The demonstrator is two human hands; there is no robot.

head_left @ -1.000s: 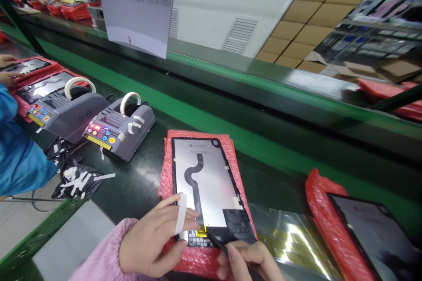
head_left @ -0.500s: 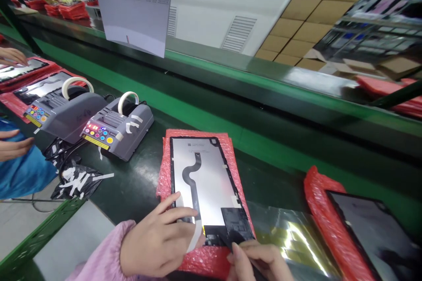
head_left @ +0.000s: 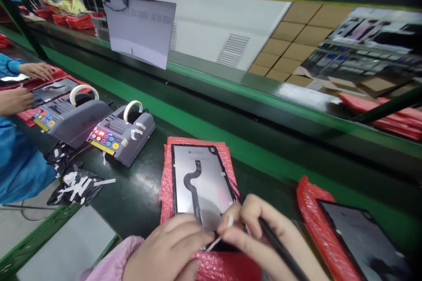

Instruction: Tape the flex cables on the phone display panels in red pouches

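Note:
A flat panel (head_left: 211, 189) with a silver back, black border and wavy dark ribbon cable lies on red bubble wrap (head_left: 167, 184). My left hand (head_left: 168, 246) rests over its lower left part, fingers bent together near the lower edge; what they grip, if anything, is hidden. Between the thumb and forefinger of my right hand (head_left: 263, 232) is a small white strip (head_left: 227, 228), above the panel's lower edge. A black thin tool (head_left: 280, 246) also lies in that hand, its tip pointing up and left past the panel's right edge.
Two grey tape dispensers (head_left: 121, 134) stand at left, beside a black bag with white strips (head_left: 79, 186). Another panel (head_left: 362, 237) on red wrap lies at right. A co-worker's hands (head_left: 36, 70) are at far left. A monitor (head_left: 140, 30) hangs behind.
My right hand has risen and moved onto the white strip, which was beside my left fingers. The black tool's tip has swung up off the panel's lower part. The view has tilted upward.

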